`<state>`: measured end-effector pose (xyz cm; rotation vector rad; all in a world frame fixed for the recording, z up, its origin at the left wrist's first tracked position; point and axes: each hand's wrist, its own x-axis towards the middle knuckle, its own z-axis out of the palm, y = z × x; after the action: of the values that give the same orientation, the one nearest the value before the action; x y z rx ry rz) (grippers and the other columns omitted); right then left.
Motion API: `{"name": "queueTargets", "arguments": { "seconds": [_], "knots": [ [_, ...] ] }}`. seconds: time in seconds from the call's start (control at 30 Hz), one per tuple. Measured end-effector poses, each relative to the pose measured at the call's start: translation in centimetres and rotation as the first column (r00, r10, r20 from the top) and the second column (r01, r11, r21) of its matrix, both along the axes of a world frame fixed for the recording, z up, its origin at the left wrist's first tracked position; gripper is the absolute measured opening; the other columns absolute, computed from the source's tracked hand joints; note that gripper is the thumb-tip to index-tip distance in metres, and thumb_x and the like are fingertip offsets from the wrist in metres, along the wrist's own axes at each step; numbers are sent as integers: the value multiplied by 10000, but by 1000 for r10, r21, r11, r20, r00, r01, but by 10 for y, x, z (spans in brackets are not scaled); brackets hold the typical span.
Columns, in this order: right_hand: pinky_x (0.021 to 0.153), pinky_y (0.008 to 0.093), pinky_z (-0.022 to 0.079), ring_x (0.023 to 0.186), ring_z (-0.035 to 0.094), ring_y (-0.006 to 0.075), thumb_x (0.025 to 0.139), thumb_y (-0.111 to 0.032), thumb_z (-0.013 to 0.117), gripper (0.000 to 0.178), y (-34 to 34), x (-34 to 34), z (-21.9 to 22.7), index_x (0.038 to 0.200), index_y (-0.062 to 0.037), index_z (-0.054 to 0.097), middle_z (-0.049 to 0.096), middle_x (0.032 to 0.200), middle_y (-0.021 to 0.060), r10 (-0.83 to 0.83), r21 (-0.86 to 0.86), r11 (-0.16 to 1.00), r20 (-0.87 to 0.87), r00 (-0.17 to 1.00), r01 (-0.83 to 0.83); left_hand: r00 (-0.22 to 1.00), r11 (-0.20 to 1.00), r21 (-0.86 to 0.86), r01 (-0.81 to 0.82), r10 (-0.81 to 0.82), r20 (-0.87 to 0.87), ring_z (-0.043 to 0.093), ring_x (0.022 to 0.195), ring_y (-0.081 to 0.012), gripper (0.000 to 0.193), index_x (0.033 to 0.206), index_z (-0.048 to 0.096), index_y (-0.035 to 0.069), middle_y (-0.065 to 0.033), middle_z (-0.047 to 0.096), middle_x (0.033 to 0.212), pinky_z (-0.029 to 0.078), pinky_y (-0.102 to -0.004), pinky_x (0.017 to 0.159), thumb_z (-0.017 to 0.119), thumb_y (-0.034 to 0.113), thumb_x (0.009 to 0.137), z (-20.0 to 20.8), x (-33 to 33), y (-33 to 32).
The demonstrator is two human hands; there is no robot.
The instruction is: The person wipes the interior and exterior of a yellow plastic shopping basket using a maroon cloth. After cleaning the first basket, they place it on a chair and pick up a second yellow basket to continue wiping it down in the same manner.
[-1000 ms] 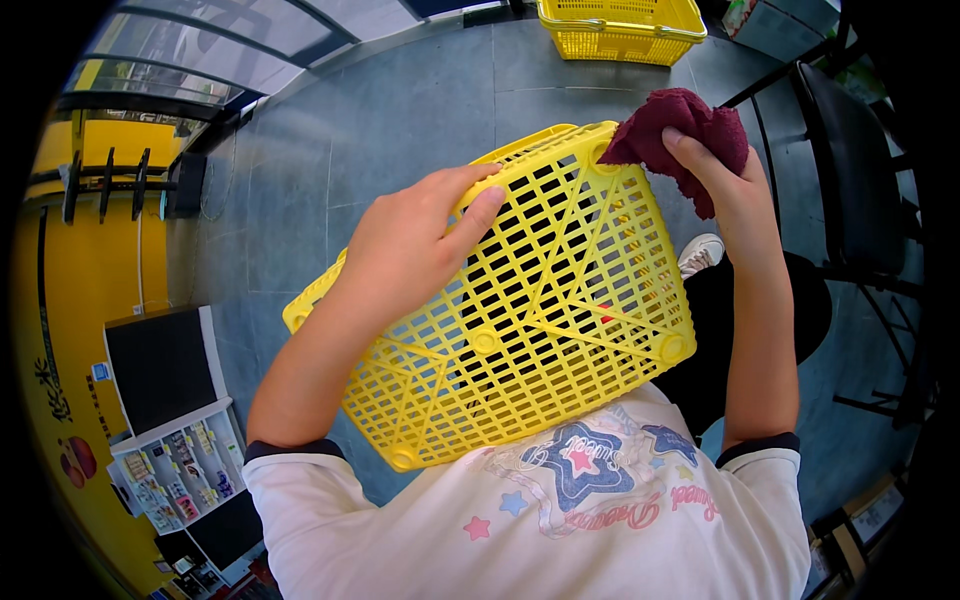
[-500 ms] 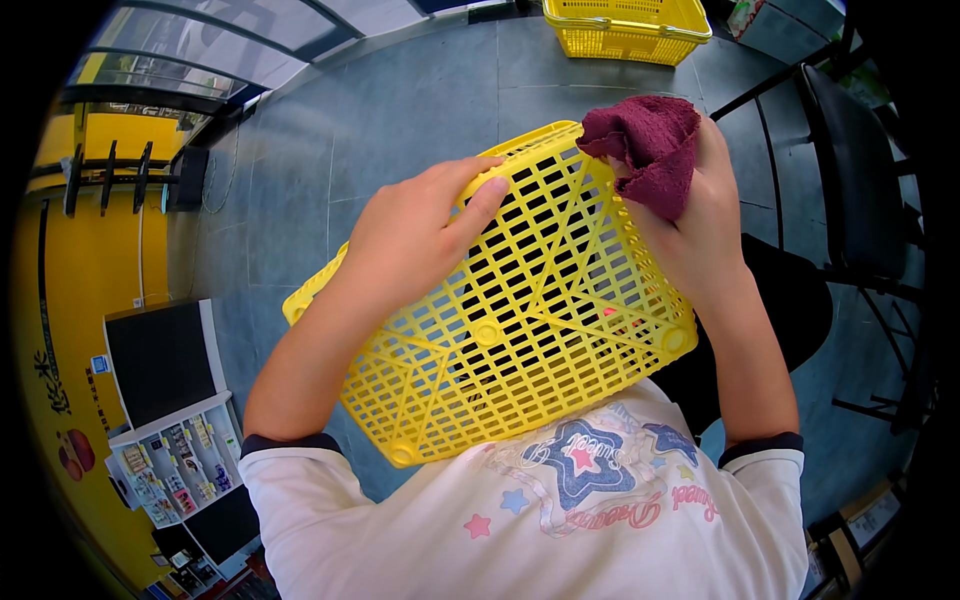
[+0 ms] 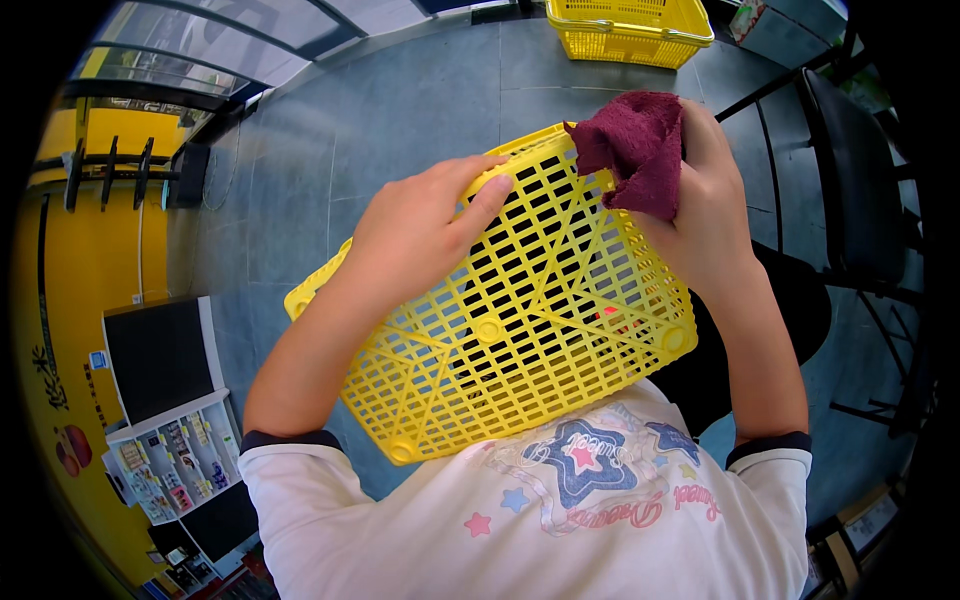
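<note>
A yellow plastic basket with a lattice bottom is turned bottom-up against my chest. My left hand lies on its upper left edge, fingers curled over the rim, holding it steady. My right hand grips a dark red cloth and presses it against the basket's upper right corner.
A second yellow basket stands on the grey floor at the top. A black chair is at the right. A yellow wall with a dark screen and a small shelf of goods is at the left.
My right hand has brought the red cloth from off the basket's right side down and left onto its upper right corner. The left hand kept its hold.
</note>
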<state>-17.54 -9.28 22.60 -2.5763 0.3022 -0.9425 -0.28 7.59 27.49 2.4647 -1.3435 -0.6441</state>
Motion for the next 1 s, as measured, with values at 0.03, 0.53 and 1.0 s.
{"name": "queueTargets", "arguments": {
  "seconds": [0.03,0.53,1.0],
  "knots": [
    [846,370,470,1009,565,270,723,-105,742,314,-1,1,-3,1008,-22,638,558,1090,118,46,81,995,48,998,-50,1000,1000,4,-3,3,4,646,975,-271,400,1218,607,131,-111,668,1090,476,-329,843,446,399,968,0,0,0],
    [884,374,437,1020,535,257,587,-104,746,360,9,6,10,925,-52,634,590,1033,57,296,-18,954,-73,952,-298,1000,999,-41,22,-22,-6,644,916,-323,470,1196,607,104,-126,657,1098,496,-404,795,431,464,951,-4,2,4],
    [872,376,445,953,531,266,567,-101,760,384,22,8,10,934,-73,652,594,958,45,429,123,898,-44,902,-422,999,997,-58,43,-43,1,633,930,-330,465,1203,608,110,-130,653,1098,492,-408,804,428,461,955,-6,4,5]
  ]
}}
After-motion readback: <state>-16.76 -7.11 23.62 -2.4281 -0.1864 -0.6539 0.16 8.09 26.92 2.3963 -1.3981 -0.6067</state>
